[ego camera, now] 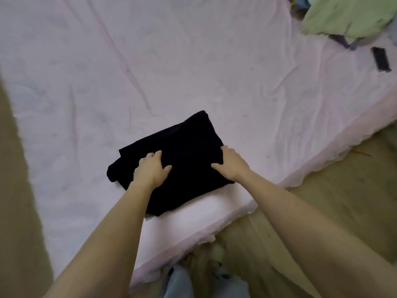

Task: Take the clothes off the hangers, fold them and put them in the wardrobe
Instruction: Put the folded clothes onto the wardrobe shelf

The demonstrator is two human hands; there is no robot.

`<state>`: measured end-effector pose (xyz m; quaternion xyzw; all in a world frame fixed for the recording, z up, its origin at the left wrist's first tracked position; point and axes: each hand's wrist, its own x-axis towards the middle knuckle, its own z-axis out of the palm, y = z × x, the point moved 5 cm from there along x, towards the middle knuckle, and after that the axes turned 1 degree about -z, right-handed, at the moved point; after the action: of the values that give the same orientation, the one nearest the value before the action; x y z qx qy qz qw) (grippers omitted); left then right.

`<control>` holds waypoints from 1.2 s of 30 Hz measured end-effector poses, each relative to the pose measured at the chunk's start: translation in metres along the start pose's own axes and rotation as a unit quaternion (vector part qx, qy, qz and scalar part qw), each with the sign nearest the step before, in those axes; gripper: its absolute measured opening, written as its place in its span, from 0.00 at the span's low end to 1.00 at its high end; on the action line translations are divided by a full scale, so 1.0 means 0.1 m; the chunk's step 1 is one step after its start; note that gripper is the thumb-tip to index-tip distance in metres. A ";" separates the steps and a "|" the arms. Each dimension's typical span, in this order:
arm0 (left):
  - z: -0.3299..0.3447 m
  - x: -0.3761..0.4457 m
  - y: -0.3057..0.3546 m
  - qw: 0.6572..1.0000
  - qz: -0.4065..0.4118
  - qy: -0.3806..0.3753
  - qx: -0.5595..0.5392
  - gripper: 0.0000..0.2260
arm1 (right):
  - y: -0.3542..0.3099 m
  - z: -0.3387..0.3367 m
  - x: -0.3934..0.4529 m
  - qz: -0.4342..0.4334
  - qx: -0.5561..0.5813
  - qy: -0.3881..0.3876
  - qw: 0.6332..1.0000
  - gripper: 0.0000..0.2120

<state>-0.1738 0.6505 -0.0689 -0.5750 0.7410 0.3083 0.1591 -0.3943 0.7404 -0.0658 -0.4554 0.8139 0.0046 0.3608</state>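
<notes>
Black cloth lies under both your hands: your left hand [151,168] rests on the folded garment [171,162] with fingers bent, your right hand [231,163] lies flat at its 3 o'clock edge, neither grip closed round it. It sits near the pink bed's [150,61] corner. Folding looks finished; next, slide both hands under and carry it to the wardrobe. At 1 o'clock lies green cloth [348,16]. No writing is readable.

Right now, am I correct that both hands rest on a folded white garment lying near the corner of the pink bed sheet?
Not quite: the garment is black, not white. The head view shows the left hand and the right hand both on a folded black garment lying near the corner of the pink bed sheet.
</notes>
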 end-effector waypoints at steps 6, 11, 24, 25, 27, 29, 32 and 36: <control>0.50 0.43 0.06 0.997 0.054 0.050 0.037 0.36 | 0.08 0.28 0.85 0.049 0.124 0.034 0.990 0.55; 0.83 0.81 0.18 1.000 0.021 0.017 0.016 0.41 | 0.41 0.52 1.43 0.106 0.316 -0.069 0.940 0.65; 0.68 0.83 -0.08 0.979 -0.024 0.195 -0.056 0.31 | 0.40 0.68 1.63 0.112 0.373 -0.110 0.914 0.50; 0.57 0.72 -0.27 0.959 -0.070 0.261 -0.080 0.31 | 0.36 0.69 1.60 0.117 0.359 -0.085 0.922 0.51; 0.45 0.50 -0.71 0.916 -0.208 0.314 -0.139 0.37 | 0.30 0.68 1.57 0.128 0.343 -0.050 0.929 0.54; 0.51 0.35 -1.16 0.871 -0.352 0.256 -0.228 0.47 | 0.22 0.70 1.56 0.129 0.337 -0.029 0.932 0.57; 0.75 0.38 -1.52 0.796 -0.435 0.149 -0.394 0.58 | 0.19 0.74 1.57 0.129 0.312 0.003 0.941 0.56; 0.97 0.50 -1.64 0.776 -0.380 0.117 -0.490 0.57 | 0.19 0.88 1.57 0.134 0.283 0.047 0.949 0.58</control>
<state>-0.0444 0.6504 -0.2173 -0.8415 0.2238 0.4746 -0.1282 -0.4080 0.6652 -0.2296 -0.2214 0.8513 -0.1990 0.4320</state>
